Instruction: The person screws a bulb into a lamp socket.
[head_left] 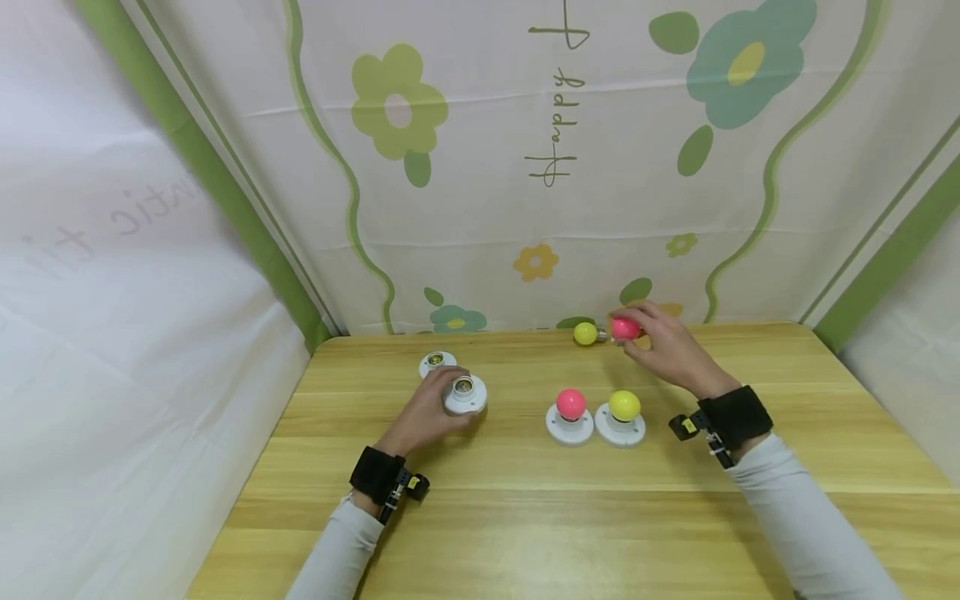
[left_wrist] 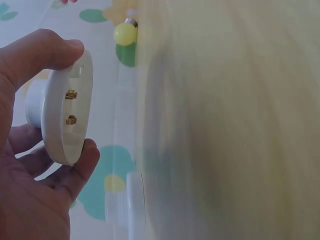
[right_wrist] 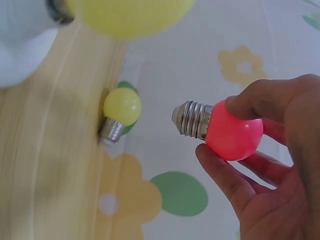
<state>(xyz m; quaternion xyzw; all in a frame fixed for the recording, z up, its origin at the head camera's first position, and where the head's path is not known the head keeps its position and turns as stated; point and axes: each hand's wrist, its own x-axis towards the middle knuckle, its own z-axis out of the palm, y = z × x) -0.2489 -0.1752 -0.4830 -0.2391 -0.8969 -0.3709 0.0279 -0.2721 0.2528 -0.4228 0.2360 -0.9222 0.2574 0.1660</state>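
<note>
My left hand (head_left: 431, 410) grips a round white lamp holder (head_left: 466, 395) by its rim, lifted off the table, its socket facing up. In the left wrist view the hollow underside of this lamp holder (left_wrist: 77, 107) shows brass terminals. A second white lamp holder (head_left: 429, 364) rests on the table just behind that hand. My right hand (head_left: 670, 348) pinches a pink bulb (right_wrist: 234, 131) between thumb and fingers, its metal screw base bare and pointing away from the palm. Close by, a yellow bulb (head_left: 585, 334) lies on its side at the table's back edge.
Two lamp holders stand side by side on the wooden table (head_left: 525, 533): one carries a pink bulb (head_left: 571, 404), the other a yellow bulb (head_left: 625, 406). A patterned cloth (head_left: 480, 208) hangs behind the table, with white cloth (head_left: 127, 333) at the left.
</note>
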